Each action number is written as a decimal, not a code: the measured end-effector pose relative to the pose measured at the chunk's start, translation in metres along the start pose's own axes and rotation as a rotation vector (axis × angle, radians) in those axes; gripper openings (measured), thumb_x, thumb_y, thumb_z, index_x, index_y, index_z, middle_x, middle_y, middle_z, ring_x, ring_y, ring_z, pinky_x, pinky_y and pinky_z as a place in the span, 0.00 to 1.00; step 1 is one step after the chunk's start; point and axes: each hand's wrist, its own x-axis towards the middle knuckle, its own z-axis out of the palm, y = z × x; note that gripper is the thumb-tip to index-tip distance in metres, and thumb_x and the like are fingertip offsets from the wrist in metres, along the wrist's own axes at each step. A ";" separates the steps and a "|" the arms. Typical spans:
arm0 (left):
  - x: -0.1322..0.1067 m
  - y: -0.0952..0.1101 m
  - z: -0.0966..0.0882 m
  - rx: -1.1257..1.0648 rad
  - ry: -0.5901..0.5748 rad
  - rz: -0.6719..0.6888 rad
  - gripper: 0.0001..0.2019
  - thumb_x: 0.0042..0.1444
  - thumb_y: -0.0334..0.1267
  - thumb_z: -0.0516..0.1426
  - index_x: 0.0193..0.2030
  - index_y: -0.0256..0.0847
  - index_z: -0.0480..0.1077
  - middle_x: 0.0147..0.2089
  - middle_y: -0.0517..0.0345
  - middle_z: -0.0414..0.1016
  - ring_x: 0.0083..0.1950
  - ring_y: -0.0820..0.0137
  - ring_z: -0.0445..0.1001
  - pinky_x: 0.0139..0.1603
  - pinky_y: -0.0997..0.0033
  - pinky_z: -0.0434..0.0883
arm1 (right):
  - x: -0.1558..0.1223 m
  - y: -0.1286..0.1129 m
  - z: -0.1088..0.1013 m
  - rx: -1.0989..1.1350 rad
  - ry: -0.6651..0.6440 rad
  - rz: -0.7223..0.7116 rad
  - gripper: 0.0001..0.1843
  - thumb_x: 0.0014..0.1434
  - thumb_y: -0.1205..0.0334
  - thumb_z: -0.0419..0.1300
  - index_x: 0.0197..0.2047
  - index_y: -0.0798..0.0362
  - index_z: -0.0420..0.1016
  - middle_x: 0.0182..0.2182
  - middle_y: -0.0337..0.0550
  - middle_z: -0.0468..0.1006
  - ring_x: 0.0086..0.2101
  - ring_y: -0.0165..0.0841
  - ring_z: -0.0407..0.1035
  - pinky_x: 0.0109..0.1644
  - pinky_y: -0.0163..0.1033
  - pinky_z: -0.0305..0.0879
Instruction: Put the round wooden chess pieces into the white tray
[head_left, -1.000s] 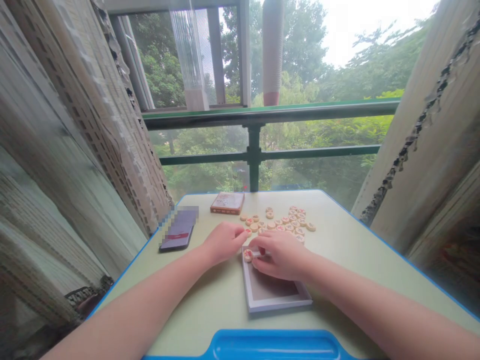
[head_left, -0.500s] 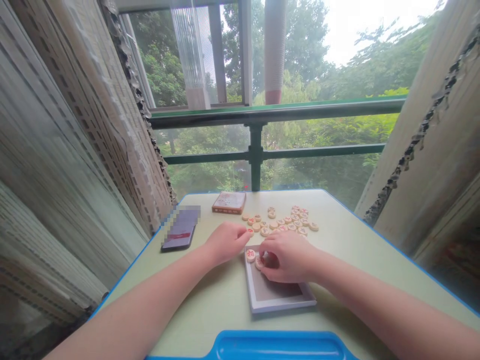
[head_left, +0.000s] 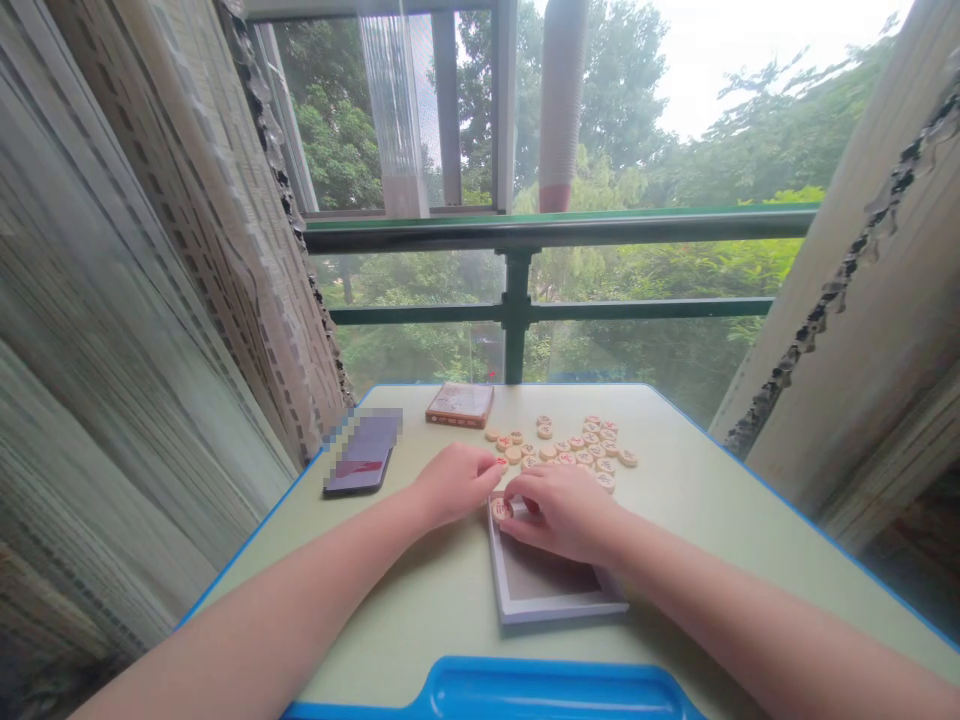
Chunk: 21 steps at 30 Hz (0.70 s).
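We see a phone (head_left: 361, 466) near the left edge of the desk (head_left: 697, 490). Between curtains (head_left: 165, 260), we find trees (head_left: 619, 100) beyond a railing (head_left: 637, 231).

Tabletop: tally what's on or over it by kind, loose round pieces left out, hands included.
Hands: 2 (left hand, right hand)
Open tray: 1
Brown-sided box: 1
Phone: 1
Total: 5

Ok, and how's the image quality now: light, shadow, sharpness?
All in the head view: sky blown out to white; soft shadow beside the right forearm; phone partly pixelated; round pieces hazy, most characters hard to read.
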 end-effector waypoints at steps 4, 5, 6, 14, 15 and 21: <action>0.001 0.000 0.000 -0.013 0.003 0.005 0.17 0.55 0.41 0.46 0.18 0.37 0.57 0.17 0.64 0.55 0.23 0.77 0.53 0.25 0.74 0.48 | 0.001 0.000 -0.002 -0.012 -0.022 0.032 0.15 0.57 0.49 0.53 0.31 0.51 0.72 0.27 0.41 0.75 0.27 0.31 0.66 0.31 0.35 0.54; 0.001 0.000 -0.001 -0.013 0.006 0.006 0.17 0.55 0.41 0.46 0.18 0.37 0.57 0.18 0.64 0.55 0.23 0.77 0.53 0.25 0.74 0.48 | 0.001 0.000 -0.002 -0.007 -0.029 0.030 0.14 0.56 0.50 0.53 0.31 0.51 0.72 0.27 0.41 0.75 0.27 0.31 0.66 0.31 0.35 0.54; 0.001 0.001 -0.001 -0.012 0.007 0.006 0.17 0.55 0.41 0.46 0.18 0.37 0.58 0.17 0.64 0.55 0.23 0.77 0.53 0.25 0.74 0.48 | 0.000 0.000 -0.003 0.000 -0.034 0.024 0.13 0.56 0.50 0.54 0.32 0.51 0.72 0.27 0.41 0.75 0.27 0.31 0.66 0.31 0.35 0.54; 0.000 0.001 -0.001 0.010 -0.008 0.010 0.16 0.55 0.40 0.46 0.17 0.37 0.57 0.17 0.64 0.56 0.22 0.77 0.53 0.24 0.74 0.48 | -0.002 0.001 -0.004 0.045 -0.035 0.022 0.09 0.51 0.60 0.56 0.36 0.50 0.72 0.28 0.39 0.75 0.29 0.31 0.66 0.32 0.35 0.54; 0.000 0.001 -0.001 0.012 -0.009 0.015 0.17 0.55 0.40 0.46 0.17 0.37 0.58 0.17 0.64 0.56 0.22 0.77 0.53 0.24 0.74 0.48 | -0.002 0.001 -0.003 0.037 -0.035 0.026 0.08 0.51 0.59 0.56 0.36 0.50 0.72 0.28 0.39 0.75 0.29 0.31 0.66 0.32 0.35 0.54; 0.000 0.002 -0.001 0.009 -0.013 0.026 0.17 0.55 0.40 0.46 0.18 0.37 0.60 0.17 0.64 0.58 0.23 0.76 0.54 0.25 0.73 0.48 | 0.000 0.000 -0.002 0.005 -0.048 0.031 0.08 0.54 0.59 0.55 0.36 0.51 0.72 0.28 0.41 0.75 0.29 0.31 0.66 0.32 0.35 0.54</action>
